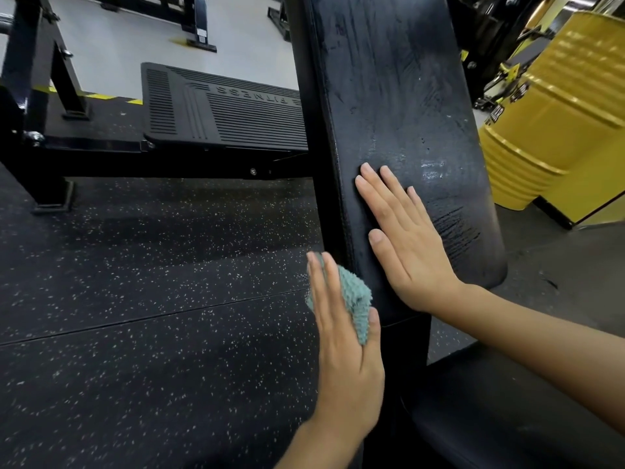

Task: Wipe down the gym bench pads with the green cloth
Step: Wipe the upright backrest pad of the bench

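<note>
Left hand (341, 336) over green cloth (355, 296)

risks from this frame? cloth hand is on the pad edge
1. The green fuzzy cloth is bunched small under the left hand, pressed to the side edge of the black upright back pad; it may slip out or skip parts of the edge.
2. The bare right hand lies flat on the streaked, apparently damp pad face and may smudge it.

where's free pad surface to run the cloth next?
Bare: the back pad above the right hand, up to the frame's top, and a strip between that hand and the pad's right edge. Crowded: the lower left edge, where the left hand presses the cloth.
</note>
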`<state>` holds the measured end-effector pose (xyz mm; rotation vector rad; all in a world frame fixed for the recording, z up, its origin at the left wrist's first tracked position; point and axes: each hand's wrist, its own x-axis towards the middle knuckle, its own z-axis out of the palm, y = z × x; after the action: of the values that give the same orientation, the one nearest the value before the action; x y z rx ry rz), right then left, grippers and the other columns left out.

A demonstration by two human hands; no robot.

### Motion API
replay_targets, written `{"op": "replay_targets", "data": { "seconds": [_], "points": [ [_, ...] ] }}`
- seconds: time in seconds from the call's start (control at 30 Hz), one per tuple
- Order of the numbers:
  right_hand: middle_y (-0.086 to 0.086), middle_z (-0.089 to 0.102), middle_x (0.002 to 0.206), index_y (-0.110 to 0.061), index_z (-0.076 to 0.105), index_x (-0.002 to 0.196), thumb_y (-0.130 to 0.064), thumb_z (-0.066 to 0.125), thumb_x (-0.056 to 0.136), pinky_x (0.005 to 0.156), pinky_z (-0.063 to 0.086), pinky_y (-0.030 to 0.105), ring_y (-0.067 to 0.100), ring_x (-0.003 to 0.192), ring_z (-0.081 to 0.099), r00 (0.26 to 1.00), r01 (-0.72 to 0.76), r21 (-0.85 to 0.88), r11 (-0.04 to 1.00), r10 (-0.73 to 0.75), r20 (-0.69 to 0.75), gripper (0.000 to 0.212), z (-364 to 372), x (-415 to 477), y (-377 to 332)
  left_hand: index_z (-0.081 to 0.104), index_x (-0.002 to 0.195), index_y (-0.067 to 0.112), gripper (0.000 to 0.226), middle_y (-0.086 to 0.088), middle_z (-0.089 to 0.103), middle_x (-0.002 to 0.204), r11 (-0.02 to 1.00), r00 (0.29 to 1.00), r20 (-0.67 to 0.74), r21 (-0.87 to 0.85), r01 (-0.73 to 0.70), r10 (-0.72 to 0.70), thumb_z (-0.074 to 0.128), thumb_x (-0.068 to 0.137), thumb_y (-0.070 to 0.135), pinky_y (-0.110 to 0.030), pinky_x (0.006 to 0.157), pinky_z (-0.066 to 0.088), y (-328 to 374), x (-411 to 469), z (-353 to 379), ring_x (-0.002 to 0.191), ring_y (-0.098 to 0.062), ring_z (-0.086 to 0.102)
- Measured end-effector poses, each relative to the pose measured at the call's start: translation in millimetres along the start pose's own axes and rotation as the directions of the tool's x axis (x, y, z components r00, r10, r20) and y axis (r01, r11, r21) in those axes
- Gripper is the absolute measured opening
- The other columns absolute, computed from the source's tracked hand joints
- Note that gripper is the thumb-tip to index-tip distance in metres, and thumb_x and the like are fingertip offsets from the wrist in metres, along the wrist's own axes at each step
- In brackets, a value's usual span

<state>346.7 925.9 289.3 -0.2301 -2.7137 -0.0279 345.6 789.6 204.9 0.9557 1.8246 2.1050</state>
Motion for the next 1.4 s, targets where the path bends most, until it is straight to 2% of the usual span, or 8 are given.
{"op": "replay_targets", "data": {
  "seconds": [0.17,0.3,0.5,0.7,0.87,0.97,1.1,1.4],
  "points": [
    [-0.003,0.017,0.161,-0.015,0.023,0.153,-0.030,0.023,0.100,0.121,0.009,0.045,0.015,0.150,0.006,1.000,-0.001,-0.004,1.000,0.001,0.001,0.055,0,-1,-1,-0.017,0.149,0.044,0.068,0.017,-0.026,0.158,1.000,1.000,0.030,0.025,-0.011,0.010,0.030,0.100,0.041,-0.024,0.121,-0.002,-4,-26,4,0.148,-0.005,-0.015],
    [-0.003,0.016,0.161,-0.015,0.022,0.153,-0.030,0.023,0.100,0.121,0.009,0.044,0.014,0.150,0.006,1.000,0.000,-0.008,1.000,0.001,0.002,0.054,-1,0,-1,-0.021,0.146,0.048,0.070,0.015,-0.030,0.157,0.997,0.997,0.067,0.077,0.025,-0.031,0.029,0.097,0.043,-0.008,0.113,-0.005,-10,-43,6,0.147,-0.005,-0.018],
    [-0.004,0.017,0.161,-0.016,0.023,0.153,-0.031,0.023,0.100,0.121,0.009,0.044,0.014,0.150,0.006,1.000,0.002,-0.001,1.000,-0.002,-0.004,0.055,-1,-1,-1,-0.016,0.151,0.036,0.068,0.021,-0.025,0.157,0.999,0.999,-0.007,0.014,0.051,-0.051,0.024,0.098,0.049,-0.028,0.121,-0.002,1,-18,5,0.147,-0.003,-0.017],
    [-0.003,0.018,0.161,-0.016,0.024,0.153,-0.032,0.023,0.100,0.120,0.011,0.045,0.014,0.150,0.007,1.000,0.008,0.000,1.000,-0.008,-0.015,0.055,0,-1,1,-0.009,0.152,0.030,0.061,0.016,-0.019,0.160,1.000,0.999,-0.035,0.016,-0.012,0.012,0.027,0.104,0.038,-0.016,0.118,-0.007,7,26,-5,0.147,0.000,-0.012],
    [-0.004,0.018,0.161,-0.016,0.024,0.152,-0.030,0.024,0.100,0.120,0.011,0.045,0.014,0.150,0.007,1.000,0.014,0.010,1.000,-0.014,-0.021,0.055,1,0,2,-0.006,0.154,0.019,0.061,0.003,-0.015,0.162,0.997,0.998,-0.055,0.066,-0.039,0.043,0.029,0.105,0.029,-0.037,0.123,0.000,19,107,-15,0.148,-0.005,-0.012],
    [-0.004,0.017,0.161,-0.016,0.024,0.152,-0.030,0.024,0.100,0.121,0.011,0.044,0.013,0.150,0.007,1.000,0.017,0.011,1.000,-0.017,-0.022,0.054,1,0,3,-0.005,0.155,0.017,0.061,0.002,-0.013,0.163,0.987,0.995,-0.020,0.124,-0.098,0.101,0.029,0.105,0.032,-0.033,0.123,0.000,17,130,-21,0.149,-0.007,-0.011],
    [-0.005,0.018,0.161,-0.017,0.024,0.152,-0.030,0.024,0.100,0.120,0.012,0.046,0.013,0.150,0.007,0.999,0.020,0.019,1.000,-0.020,-0.027,0.054,1,0,3,-0.005,0.154,0.022,0.062,0.008,-0.010,0.163,0.986,0.991,0.042,0.112,-0.127,0.123,0.030,0.103,0.035,-0.018,0.119,-0.006,7,100,-21,0.148,-0.002,-0.014],
    [-0.006,0.014,0.162,-0.019,0.021,0.153,-0.033,0.023,0.100,0.121,0.010,0.044,0.013,0.150,0.005,1.000,0.026,0.006,1.000,-0.026,0.001,0.055,0,-1,4,-0.009,0.151,0.034,0.061,0.020,-0.019,0.160,0.987,0.993,0.078,0.127,-0.096,0.086,0.030,0.104,0.033,-0.036,0.123,-0.001,7,24,-14,0.147,-0.003,-0.017]
  ]
}}
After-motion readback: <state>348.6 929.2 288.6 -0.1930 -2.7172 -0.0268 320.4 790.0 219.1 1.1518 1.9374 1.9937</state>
